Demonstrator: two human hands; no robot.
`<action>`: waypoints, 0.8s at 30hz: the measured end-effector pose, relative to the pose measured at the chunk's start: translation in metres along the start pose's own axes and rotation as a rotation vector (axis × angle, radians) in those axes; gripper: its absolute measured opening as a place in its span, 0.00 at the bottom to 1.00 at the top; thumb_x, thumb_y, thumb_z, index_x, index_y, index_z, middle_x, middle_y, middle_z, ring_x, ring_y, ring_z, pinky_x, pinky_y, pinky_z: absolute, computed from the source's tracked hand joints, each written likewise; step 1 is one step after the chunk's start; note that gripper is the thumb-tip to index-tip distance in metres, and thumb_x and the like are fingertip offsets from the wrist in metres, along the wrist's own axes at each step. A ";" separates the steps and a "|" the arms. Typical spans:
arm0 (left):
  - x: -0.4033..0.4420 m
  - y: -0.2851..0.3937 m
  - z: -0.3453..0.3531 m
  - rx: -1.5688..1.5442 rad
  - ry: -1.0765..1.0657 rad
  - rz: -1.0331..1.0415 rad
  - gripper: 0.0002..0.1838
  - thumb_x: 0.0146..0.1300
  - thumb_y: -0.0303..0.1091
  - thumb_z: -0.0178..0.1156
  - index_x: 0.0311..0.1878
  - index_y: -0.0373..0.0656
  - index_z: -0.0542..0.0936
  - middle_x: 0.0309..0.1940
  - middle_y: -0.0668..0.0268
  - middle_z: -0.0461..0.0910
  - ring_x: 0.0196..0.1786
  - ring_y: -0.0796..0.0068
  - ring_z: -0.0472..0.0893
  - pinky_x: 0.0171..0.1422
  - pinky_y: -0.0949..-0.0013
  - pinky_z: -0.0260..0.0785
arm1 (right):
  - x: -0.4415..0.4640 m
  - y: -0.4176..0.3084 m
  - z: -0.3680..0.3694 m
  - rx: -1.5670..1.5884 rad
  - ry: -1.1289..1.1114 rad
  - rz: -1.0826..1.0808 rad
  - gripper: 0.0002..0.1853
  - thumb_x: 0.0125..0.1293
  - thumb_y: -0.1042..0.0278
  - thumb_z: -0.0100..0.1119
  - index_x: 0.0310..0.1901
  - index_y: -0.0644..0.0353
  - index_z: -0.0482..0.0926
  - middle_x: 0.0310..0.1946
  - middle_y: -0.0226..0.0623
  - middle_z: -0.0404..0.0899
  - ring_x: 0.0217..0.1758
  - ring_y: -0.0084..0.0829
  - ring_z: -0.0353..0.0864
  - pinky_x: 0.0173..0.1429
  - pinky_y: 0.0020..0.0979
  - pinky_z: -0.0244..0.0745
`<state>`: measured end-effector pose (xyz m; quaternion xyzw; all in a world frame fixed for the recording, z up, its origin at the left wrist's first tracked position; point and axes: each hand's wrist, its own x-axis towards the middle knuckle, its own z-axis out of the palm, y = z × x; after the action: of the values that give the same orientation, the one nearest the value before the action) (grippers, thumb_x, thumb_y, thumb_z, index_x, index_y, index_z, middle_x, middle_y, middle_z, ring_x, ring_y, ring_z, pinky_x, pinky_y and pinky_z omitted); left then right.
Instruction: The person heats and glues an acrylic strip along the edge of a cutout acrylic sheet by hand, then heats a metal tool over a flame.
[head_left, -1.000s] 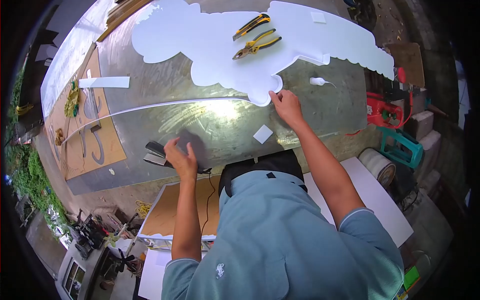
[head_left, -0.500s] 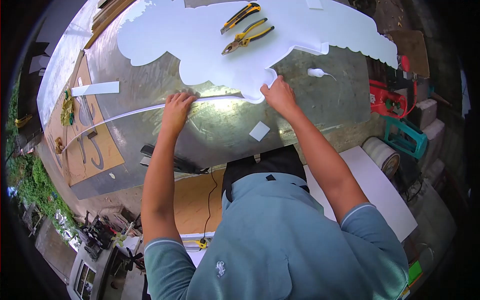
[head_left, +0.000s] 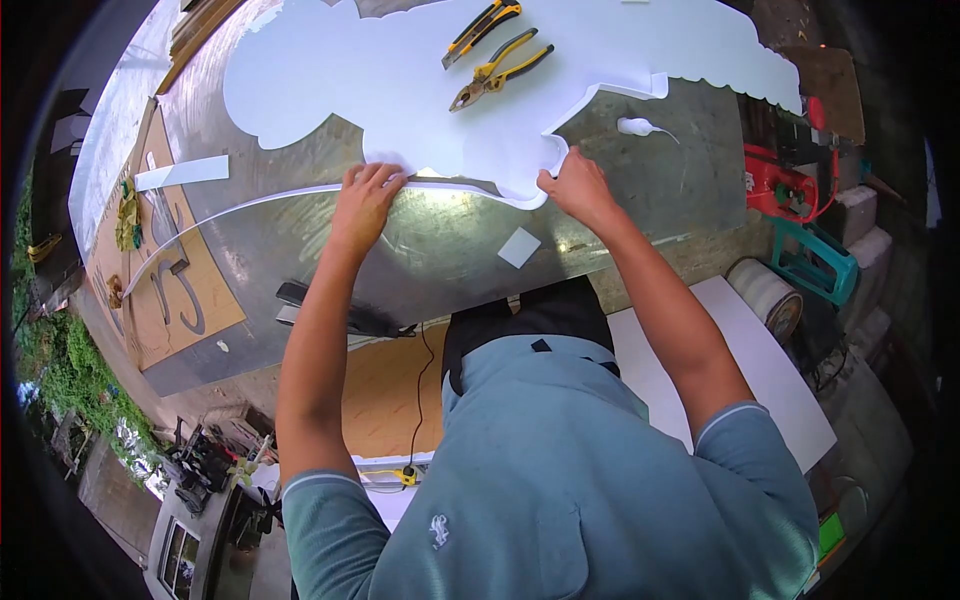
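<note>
My left hand [head_left: 368,206] is closed over a long, thin white strip [head_left: 265,199], near the lower edge of a large white cut-out sheet [head_left: 420,110]. The strip's far end arcs away to the left. With thumb and fingers, my right hand [head_left: 580,188] pinches the strip where it bends round a protruding lobe of the sheet. To the right of that hand, the strip stands along the sheet's edge as a raised rim. Combination pliers [head_left: 497,72] with yellow-black handles and a utility knife [head_left: 482,32] lie on the sheet. A small white bottle [head_left: 634,126] with a thin nozzle is nearby.
Beneath everything is a metal tabletop [head_left: 450,265]. A white offcut [head_left: 519,247] and a dark tool [head_left: 340,312] lie near its front edge. At left are a brown board [head_left: 195,290] with grey cut pieces and a white strip piece [head_left: 182,173]. A teal stool [head_left: 815,260] stands right.
My left hand has shifted slightly up, toward the sheet's edge. The sheet has turned a little, its left lobe coming nearer to me. My right hand keeps its pinch on the strip.
</note>
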<state>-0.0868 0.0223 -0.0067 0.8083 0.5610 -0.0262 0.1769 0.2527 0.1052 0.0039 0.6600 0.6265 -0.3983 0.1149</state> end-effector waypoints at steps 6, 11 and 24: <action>0.009 0.011 0.005 0.003 -0.013 0.119 0.21 0.60 0.20 0.55 0.56 0.46 0.78 0.68 0.67 0.73 0.75 0.62 0.67 0.80 0.50 0.54 | -0.007 0.012 0.001 -0.016 0.014 -0.025 0.34 0.59 0.51 0.65 0.53 0.80 0.73 0.46 0.66 0.83 0.52 0.59 0.84 0.60 0.48 0.78; 0.010 0.022 0.001 -0.091 -0.046 0.157 0.25 0.56 0.17 0.56 0.58 0.47 0.77 0.68 0.66 0.73 0.74 0.59 0.67 0.79 0.50 0.56 | -0.013 0.022 0.002 -0.036 0.023 -0.034 0.33 0.59 0.52 0.66 0.53 0.79 0.74 0.45 0.66 0.83 0.51 0.59 0.85 0.60 0.48 0.78; 0.019 0.039 0.019 -0.087 0.003 0.253 0.15 0.64 0.29 0.56 0.53 0.51 0.82 0.65 0.66 0.74 0.73 0.59 0.69 0.77 0.53 0.61 | -0.018 0.029 0.000 0.016 0.183 -0.070 0.26 0.65 0.55 0.63 0.52 0.74 0.77 0.50 0.63 0.80 0.55 0.58 0.81 0.62 0.50 0.75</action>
<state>-0.0415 0.0217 -0.0192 0.8642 0.4554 0.0218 0.2129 0.2811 0.0864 0.0057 0.6722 0.6539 -0.3451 0.0382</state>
